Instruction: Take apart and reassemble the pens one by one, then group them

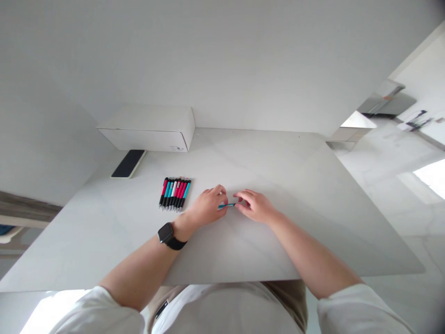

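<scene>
A teal pen [230,205] lies crosswise between my two hands, just above the tabletop. My left hand [209,204], with a black watch on its wrist, is closed around the pen's left end, thumb and fingers pinching it. The fingers of my right hand [256,205] are curled at the pen's right end, the thumb against its tip; part of that end is hidden. To the left of my left hand, several click pens [174,194] lie side by side in a row, with red, teal and white barrels and black grips, their tips toward me.
A long white box [149,139] stands against the wall at the back left of the white table [278,162]. In front of it lies a dark-screened phone [128,163]. The table's right edge drops to a pale floor, with grey metal furniture [389,99] beyond.
</scene>
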